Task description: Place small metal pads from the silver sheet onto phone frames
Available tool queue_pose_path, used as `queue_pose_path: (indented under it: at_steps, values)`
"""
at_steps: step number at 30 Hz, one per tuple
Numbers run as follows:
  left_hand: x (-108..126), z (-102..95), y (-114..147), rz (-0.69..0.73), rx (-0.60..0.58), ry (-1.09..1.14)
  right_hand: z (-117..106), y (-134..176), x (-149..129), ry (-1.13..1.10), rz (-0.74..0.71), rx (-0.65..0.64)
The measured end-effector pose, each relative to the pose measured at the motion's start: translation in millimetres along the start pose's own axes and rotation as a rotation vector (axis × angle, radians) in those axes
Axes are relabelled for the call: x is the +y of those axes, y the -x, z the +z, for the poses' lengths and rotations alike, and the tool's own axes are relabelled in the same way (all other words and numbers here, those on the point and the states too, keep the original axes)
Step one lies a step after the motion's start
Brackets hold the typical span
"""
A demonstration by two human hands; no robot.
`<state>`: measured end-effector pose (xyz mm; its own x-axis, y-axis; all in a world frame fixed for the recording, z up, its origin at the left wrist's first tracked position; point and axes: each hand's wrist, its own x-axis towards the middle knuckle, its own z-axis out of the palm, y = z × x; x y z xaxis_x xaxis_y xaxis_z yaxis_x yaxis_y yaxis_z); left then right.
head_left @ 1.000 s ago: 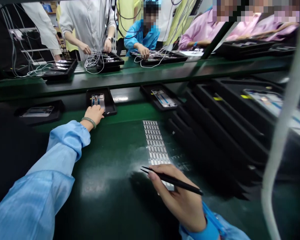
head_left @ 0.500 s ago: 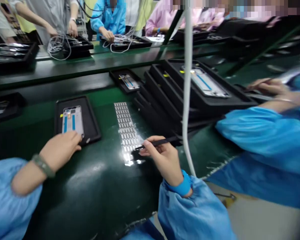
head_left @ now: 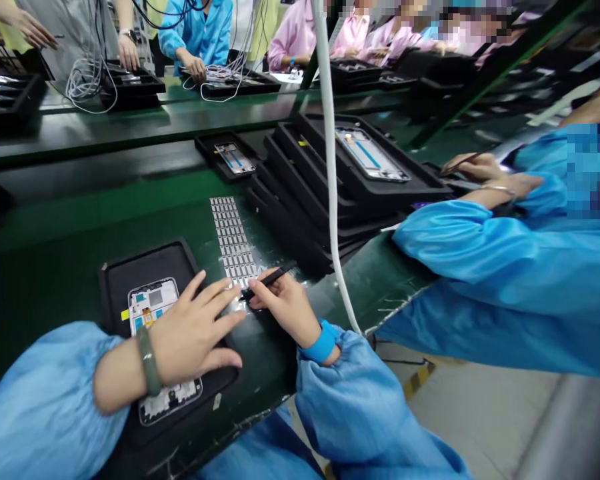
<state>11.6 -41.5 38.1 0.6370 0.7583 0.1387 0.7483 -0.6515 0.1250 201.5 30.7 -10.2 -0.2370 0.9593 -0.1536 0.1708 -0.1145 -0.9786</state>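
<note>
My left hand (head_left: 197, 333) is spread over a black tray (head_left: 117, 277), its fingertips reaching the near end of a sheet of small pale labels (head_left: 229, 230). Beneath that hand and wrist lies a phone frame (head_left: 153, 293) with blue strips, partly covered. Closed round dark tweezers (head_left: 276, 273), my right hand (head_left: 290, 307) is at the same near end of the sheet, beside the left fingertips. Whether a label is between the tweezer tips cannot be made out.
Stacked black trays (head_left: 300, 180) stand beyond the sheet, a phone frame (head_left: 373, 155) on top. A smaller tray (head_left: 205, 150) is left of the stack. A white cable (head_left: 330, 167) hangs in front. At right is a co-worker's blue sleeve (head_left: 455, 240); other people work across the bench.
The tray with the phone frame is nearer to me. My left hand has left its edge and spread toward the label sheet. My right hand still holds the tweezers; the view has shifted.
</note>
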Motion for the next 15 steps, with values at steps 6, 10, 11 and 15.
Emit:
queue_pose_path:
  at_steps: [6, 10, 11, 15]
  values:
    - [-19, 24.1, -9, -0.012, -0.076, 0.052, 3, 1, 0, -0.038, 0.027, 0.022]
    - [-16, 25.1, -7, -0.033, -0.063, 0.086, -1, -3, -6, -0.125, 0.079, -0.003]
    - [-16, 24.8, -7, -0.037, -0.06, 0.101, -2, -4, -11, -0.165, 0.091, -0.011]
    - [-20, 18.7, -3, -0.071, 0.016, 0.227, -4, -9, -36, -0.342, 0.058, -0.023]
